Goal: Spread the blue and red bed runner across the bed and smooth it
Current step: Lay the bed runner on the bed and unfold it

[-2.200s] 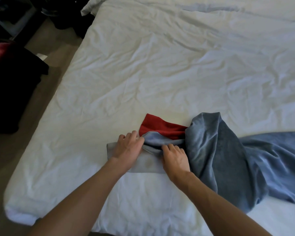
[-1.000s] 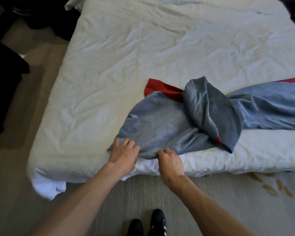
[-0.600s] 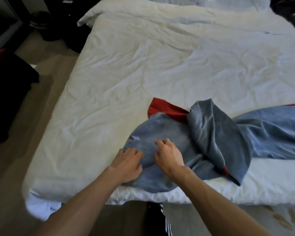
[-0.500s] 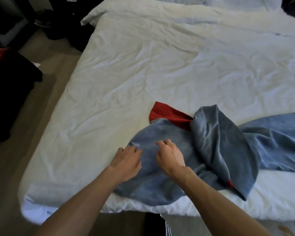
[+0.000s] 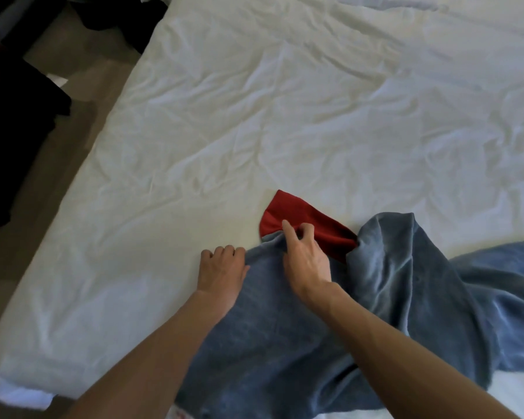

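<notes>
Two hands pinch the bed runner (image 5: 285, 343): left hand (image 5: 221, 272) its blue edge, right hand (image 5: 304, 257) the red fold; uneven pulling risks rumpling the bed (image 5: 254, 116) sheet.

blue and red bed runner (image 5: 390, 297), white bed (image 5: 254, 116)

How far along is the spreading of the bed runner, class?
Done: the bed runner lies on the white duvet. In hand: the left hand pins its blue edge; the right hand pinches fabric at the red part. Left: it is bunched and twisted, needing unfolding and smoothing.
</notes>
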A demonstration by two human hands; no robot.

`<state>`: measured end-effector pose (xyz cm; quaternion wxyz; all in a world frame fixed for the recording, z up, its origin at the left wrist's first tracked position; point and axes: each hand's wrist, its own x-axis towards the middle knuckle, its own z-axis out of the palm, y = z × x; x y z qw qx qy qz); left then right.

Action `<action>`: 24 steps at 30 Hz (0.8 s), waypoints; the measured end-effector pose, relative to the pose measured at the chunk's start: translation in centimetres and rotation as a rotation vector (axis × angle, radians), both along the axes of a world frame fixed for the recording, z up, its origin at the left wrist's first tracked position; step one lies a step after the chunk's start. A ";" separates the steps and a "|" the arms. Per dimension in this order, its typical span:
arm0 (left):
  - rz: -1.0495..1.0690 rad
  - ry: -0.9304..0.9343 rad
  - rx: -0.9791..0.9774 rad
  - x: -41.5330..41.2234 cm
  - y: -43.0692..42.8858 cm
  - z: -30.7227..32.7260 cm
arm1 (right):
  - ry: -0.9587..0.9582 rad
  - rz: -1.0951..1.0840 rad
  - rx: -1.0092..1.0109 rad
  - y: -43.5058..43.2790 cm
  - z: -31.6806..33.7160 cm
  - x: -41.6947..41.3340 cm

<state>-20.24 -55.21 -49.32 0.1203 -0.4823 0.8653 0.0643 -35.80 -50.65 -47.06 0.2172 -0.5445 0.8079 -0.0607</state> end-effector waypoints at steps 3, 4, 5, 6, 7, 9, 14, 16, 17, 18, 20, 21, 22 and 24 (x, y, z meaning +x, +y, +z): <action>-0.009 0.026 0.023 0.0 -0.8 -0.3 | 0.030 -0.004 0.015 -1.0 -0.7 -0.6; -0.007 0.037 0.029 0.0 -1.0 -0.5 | 0.033 0.003 0.014 -1.2 -1.0 -0.7; -0.002 0.045 0.035 0.0 -1.0 -0.7 | 0.031 0.009 0.012 -1.4 -1.3 -0.8; 0.004 0.053 0.041 0.0 -1.1 -0.7 | 0.026 0.012 0.004 -1.6 -1.6 -0.7; 0.008 0.060 0.046 0.1 -1.2 -0.7 | 0.018 0.013 -0.011 -1.7 -1.8 -0.7; 0.005 0.073 0.052 0.4 -1.5 -0.5 | 0.004 0.004 -0.047 -2.0 -2.0 -0.4; -0.037 0.104 0.052 0.9 -2.9 0.5 | 0.028 -0.008 -0.103 -2.7 -1.8 -0.1; -0.035 0.114 0.050 1.1 -3.6 0.8 | 0.042 -0.018 -0.120 -3.3 -1.6 0.2; -0.028 0.120 0.048 1.4 -4.0 0.9 | 0.047 -0.023 -0.124 -3.7 -1.4 0.6; -0.019 0.130 0.046 1.8 -4.3 1.1 | 0.049 -0.030 -0.127 -4.2 -1.3 1.0; -0.015 0.142 0.040 2.9 -5.3 1.4 | 0.048 -0.039 -0.146 -5.1 -1.1 2.2; -0.015 0.144 0.039 3.6 -5.7 1.5 | 0.047 -0.042 -0.155 -5.5 -1.1 3.0; -0.017 0.143 0.038 4.4 -6.1 1.6 | 0.045 -0.043 -0.160 -6.0 -1.1 3.8; -0.023 0.137 0.029 5.9 -6.6 1.8 | 0.044 -0.040 -0.168 -6.8 -1.1 5.3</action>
